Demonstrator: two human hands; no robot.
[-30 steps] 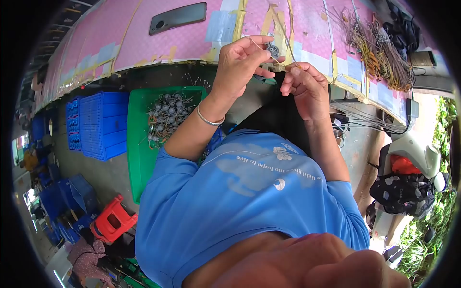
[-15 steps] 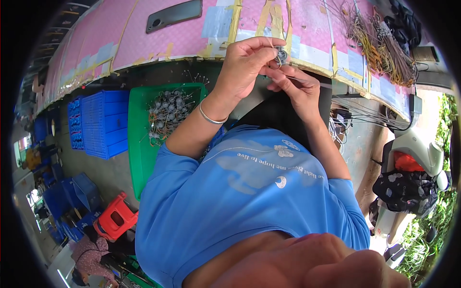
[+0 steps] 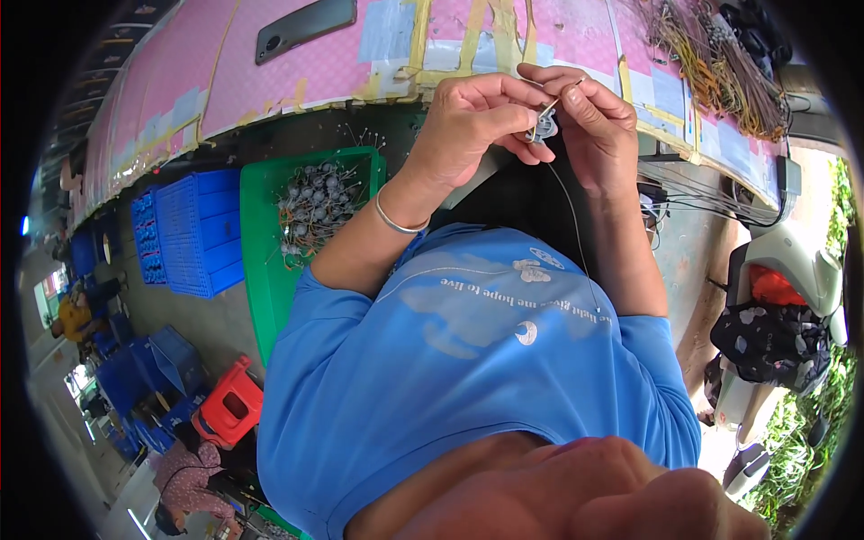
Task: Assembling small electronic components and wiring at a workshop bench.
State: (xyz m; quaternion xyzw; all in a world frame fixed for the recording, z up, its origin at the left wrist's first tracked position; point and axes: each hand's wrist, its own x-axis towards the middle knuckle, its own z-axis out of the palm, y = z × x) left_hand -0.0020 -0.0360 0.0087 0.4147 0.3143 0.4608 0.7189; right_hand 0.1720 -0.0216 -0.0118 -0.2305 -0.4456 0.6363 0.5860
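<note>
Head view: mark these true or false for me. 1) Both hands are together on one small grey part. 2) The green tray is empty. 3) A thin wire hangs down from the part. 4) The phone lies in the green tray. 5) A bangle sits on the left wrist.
1) True: the left hand and right hand meet on the small grey part above the lap.
2) False: the green tray holds a pile of small grey parts with wire leads.
3) True: a thin wire runs from it down across the blue shirt.
4) False: the phone lies on the pink table, apart from the tray.
5) True: a thin silver bangle circles the left wrist.
</note>
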